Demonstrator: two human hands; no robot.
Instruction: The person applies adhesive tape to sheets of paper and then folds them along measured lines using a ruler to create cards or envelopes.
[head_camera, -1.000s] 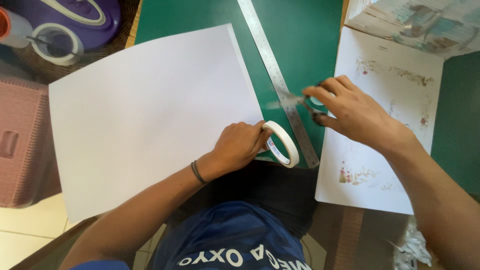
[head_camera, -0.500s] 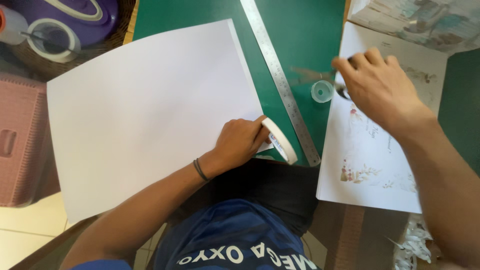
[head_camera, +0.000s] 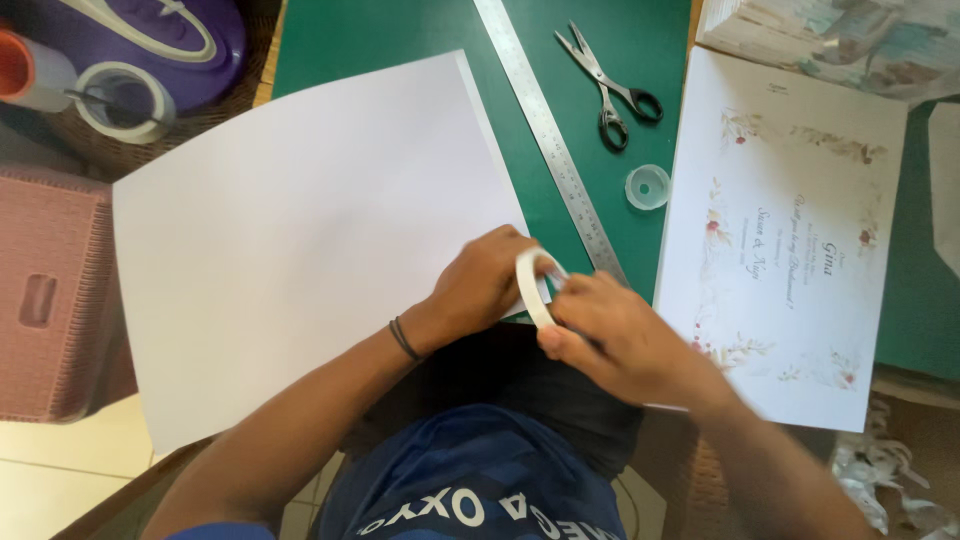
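Now | left hand (head_camera: 480, 285) grips tape roll (head_camera: 533, 287) | right hand (head_camera: 610, 335) curled, seemingly pinching its edge

Both hands (head_camera: 545, 305) on a white tape roll (head_camera: 533, 287) at the white sheet's (head_camera: 300, 230) corner, beside a steel ruler (head_camera: 548, 130).

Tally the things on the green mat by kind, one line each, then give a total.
Tape rolls: 2, the white roll held between the left hand and right hand, and a small clear roll
Blank white sheets: 1
Printed floral cards: 1
Steel rulers: 1
Scissors: 1
Total: 6
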